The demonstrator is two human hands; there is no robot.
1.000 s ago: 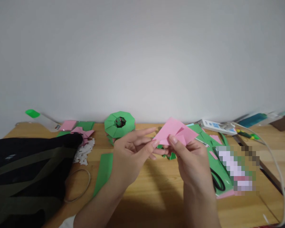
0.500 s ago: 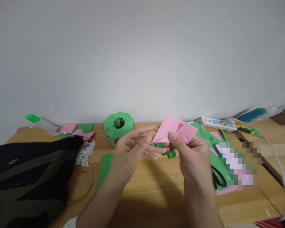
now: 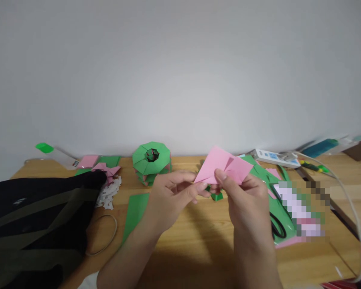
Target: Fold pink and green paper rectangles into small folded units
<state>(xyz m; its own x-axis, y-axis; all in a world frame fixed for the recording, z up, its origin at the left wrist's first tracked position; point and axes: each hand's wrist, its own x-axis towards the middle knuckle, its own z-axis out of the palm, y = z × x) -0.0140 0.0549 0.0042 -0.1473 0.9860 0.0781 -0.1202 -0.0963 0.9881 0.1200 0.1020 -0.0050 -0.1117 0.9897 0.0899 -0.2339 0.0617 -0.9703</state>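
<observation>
A folded sheet of pink paper (image 3: pixel 214 163) is held up above the table, with creased flaps meeting near its middle. My right hand (image 3: pixel 246 196) grips its lower right part, the thumb pressed on the front and the fingers behind. My left hand (image 3: pixel 171 200) pinches the paper's lower left corner between thumb and fingers. Behind the hands, a small green folded paper piece (image 3: pixel 217 196) lies partly hidden. To the left stands a round green and pink paper model (image 3: pixel 152 158) with a hole in its top.
Dark cloth (image 3: pixel 39 228) covers the left side. Nearby lie pink folded pieces (image 3: pixel 106 170), white paper scraps (image 3: pixel 110 194) and green paper (image 3: pixel 135 210). On the right are a green packet (image 3: pixel 284 224), a power strip (image 3: pixel 276 157) and a white cable (image 3: pixel 353 204).
My left hand's spread fingers have closed on the left corner of the pink paper. My right hand keeps its hold, and the view has shifted slightly.
</observation>
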